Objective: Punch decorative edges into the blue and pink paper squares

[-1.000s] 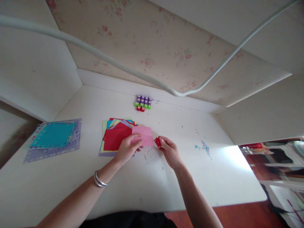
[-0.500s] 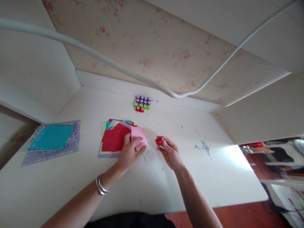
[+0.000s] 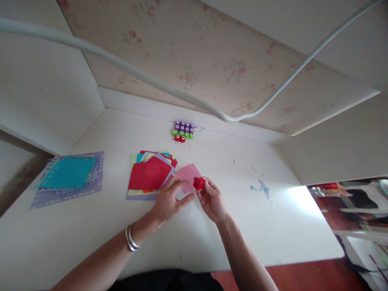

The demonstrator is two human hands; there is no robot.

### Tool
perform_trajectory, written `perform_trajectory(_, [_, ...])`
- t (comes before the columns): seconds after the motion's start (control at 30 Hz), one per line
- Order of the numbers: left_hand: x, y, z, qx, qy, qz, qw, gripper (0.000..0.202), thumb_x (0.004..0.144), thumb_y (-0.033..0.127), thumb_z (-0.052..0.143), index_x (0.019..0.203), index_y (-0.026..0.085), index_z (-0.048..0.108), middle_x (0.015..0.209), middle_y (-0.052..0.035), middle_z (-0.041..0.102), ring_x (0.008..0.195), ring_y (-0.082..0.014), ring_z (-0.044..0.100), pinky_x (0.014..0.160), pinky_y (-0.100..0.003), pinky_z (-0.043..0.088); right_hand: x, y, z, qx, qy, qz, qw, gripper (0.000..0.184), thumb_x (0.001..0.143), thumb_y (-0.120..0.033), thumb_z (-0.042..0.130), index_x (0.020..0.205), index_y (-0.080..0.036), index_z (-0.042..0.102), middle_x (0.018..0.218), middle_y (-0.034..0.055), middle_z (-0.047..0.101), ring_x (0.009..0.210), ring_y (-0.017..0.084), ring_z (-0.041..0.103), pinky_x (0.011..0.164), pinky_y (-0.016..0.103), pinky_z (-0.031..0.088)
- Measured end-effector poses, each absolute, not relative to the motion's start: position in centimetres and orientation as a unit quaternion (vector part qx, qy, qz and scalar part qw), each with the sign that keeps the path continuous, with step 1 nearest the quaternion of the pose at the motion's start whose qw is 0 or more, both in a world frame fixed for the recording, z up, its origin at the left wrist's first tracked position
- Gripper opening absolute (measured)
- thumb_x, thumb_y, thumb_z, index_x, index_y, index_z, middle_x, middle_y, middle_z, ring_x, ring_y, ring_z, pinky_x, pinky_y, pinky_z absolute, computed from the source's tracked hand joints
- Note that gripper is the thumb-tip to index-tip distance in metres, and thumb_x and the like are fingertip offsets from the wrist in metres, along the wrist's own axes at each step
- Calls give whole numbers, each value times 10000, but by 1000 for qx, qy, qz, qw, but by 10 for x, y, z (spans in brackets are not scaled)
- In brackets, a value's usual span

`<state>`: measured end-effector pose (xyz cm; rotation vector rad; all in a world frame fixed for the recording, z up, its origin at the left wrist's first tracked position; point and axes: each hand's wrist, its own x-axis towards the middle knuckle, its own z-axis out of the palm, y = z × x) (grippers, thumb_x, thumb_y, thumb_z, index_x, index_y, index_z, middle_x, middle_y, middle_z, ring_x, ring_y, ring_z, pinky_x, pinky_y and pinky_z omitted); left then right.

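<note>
A small red craft punch [image 3: 198, 183] is pinched in the fingers of my right hand [image 3: 213, 201], its underside tilted toward me. Beneath and behind it lies a pink sheet of paper [image 3: 187, 174] on the white tabletop. My left hand [image 3: 170, 201] hovers at the sheet's near left, thumb and fingers apart with nothing between them. Just beyond that hand is a fanned stack of coloured paper [image 3: 144, 176], red on top, with purple, yellow, blue and green edges showing.
Several purple, green and red craft punches [image 3: 183, 130] stand in rows near the back wall. Sheets with punched borders, a blue one [image 3: 71, 173] uppermost, lie at left. Paper confetti [image 3: 264, 189] is scattered at right. A pale cable [image 3: 182, 93] hangs across the view.
My left hand has let go of the pink sheet, which now lies flat right of the stack. My right hand has brought the red punch slightly left, over the sheet, and turned it.
</note>
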<state>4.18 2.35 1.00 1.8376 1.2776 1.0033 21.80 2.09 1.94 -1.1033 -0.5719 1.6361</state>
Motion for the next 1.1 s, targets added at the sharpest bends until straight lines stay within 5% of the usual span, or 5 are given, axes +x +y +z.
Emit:
perform_trajectory(0.2, [48, 20, 14, 638, 486, 393, 450, 304, 882, 452, 577, 1056, 214, 650, 940, -46, 651, 745, -147, 598, 602, -221, 483, 201, 15, 13, -463, -296, 637, 540, 202, 795, -384, 724, 940, -244, 739, 957, 42, 726, 805, 175, 646, 711, 302, 531])
perform_trajectory(0.57, [42, 19, 19, 620, 403, 400, 542, 297, 915, 387, 540, 1130, 199, 621, 1014, -77, 666, 843, -175, 658, 661, -240, 540, 202, 8, 20, -426, -267, 683, 531, 187, 798, -393, 717, 945, -280, 734, 1059, 39, 694, 826, 192, 651, 667, 321, 545])
perform_trajectory(1.1, [43, 21, 15, 651, 382, 413, 509, 245, 889, 350, 587, 1054, 172, 625, 932, -70, 658, 834, -175, 636, 658, -223, 525, 195, 7, 14, -393, -192, 703, 560, 138, 722, -264, 799, 846, -218, 759, 869, 14, 706, 741, 141, 629, 643, 240, 533])
